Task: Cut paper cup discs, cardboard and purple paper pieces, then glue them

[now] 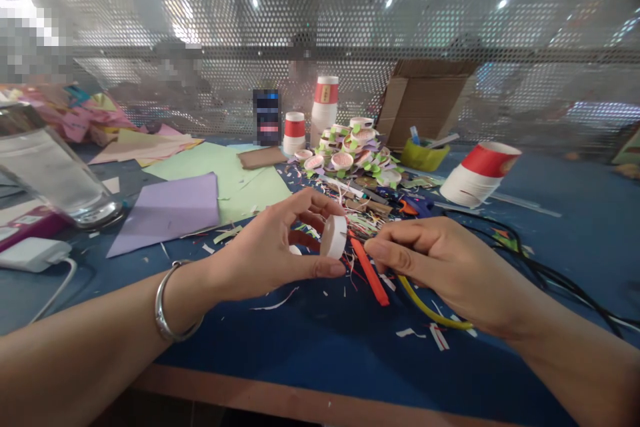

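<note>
Left hand [270, 247], silver bangle [173, 310] on wrist, seen nearest. Containers: yellow-green bowl [423, 157] with tools [415, 135] stood in it; red-and-white paper cup [477, 173] tipped on side, inside hidden; clear glass tumbler [50, 173] far left, contents unclear. Small white round paper cap [334, 236] is pinched between left thumb and fingertips. Right hand [440, 267] just beside cap, fingers curled; hold cannot be told.

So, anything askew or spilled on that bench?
Yes: a cup lies tipped on its side at right, and paper scraps litter the table around the left hand holding a disc. No liquid spill shows.
</note>
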A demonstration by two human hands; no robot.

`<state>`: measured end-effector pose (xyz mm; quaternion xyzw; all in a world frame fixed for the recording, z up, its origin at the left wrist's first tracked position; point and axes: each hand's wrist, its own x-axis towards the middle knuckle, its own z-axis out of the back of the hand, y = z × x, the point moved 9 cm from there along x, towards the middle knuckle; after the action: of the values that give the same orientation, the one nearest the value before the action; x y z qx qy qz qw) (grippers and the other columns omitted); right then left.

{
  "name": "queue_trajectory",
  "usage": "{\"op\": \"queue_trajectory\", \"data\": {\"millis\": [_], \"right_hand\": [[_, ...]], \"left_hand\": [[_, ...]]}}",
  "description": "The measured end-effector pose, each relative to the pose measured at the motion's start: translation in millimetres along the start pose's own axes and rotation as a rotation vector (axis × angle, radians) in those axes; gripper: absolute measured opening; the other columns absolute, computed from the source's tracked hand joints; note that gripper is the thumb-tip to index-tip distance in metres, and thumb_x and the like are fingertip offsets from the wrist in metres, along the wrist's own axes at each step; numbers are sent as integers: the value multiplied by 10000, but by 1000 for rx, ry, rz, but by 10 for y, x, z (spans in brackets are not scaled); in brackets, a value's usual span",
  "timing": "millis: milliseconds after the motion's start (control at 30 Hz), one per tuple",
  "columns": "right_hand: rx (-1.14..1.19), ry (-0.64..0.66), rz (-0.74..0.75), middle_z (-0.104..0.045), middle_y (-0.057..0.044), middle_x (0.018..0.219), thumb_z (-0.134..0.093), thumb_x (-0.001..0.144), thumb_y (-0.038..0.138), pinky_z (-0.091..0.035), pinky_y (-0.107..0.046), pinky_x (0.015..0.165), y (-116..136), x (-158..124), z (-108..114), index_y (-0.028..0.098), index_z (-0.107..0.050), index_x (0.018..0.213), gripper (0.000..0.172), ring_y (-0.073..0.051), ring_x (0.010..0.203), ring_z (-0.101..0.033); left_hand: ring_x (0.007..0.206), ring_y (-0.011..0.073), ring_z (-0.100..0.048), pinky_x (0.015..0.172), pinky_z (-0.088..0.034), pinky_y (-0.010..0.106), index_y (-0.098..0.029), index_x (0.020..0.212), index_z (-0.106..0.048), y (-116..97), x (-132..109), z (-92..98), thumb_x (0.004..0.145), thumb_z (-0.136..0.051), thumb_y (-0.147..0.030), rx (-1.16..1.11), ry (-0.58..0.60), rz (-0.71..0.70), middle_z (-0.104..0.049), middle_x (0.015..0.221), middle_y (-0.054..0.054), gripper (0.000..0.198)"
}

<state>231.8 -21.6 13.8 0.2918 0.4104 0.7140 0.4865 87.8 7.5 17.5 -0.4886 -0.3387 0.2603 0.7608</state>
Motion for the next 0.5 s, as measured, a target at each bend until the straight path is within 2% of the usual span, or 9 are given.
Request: {"op": "queue_trajectory", "data": {"millis": [167,300,500], "right_hand": [[117,21,8,-438,32,609,-582,933,616,-291,-243,490,-44,10,-34,190,-561,647,513,-91,543,-362],[149,41,2,-404,41,622,-594,924,628,-272,-233,480,-72,13,-58,180,-573,682,509,-84,550,-340],[52,-63,68,-312,65,587,-614,927,591,-178,-244,428,21,-1,62,187,-563,656,489,-72,500,-235]], "left_hand": [[969,153,-609,770,-544,274,-201,1141,-577,15,12,-53,744,-863,-222,-167,37,53,-622,1131,58,489],[969,168,-623,781,-551,288,-188,1147,-581,16,19,-45,729,-877,-247,-168,6,37,-636,1119,69,516],[958,167,-630,795,-529,287,-182,1193,-605,13,32,29,753,-866,-295,-125,-54,42,-658,1072,60,523]]}}
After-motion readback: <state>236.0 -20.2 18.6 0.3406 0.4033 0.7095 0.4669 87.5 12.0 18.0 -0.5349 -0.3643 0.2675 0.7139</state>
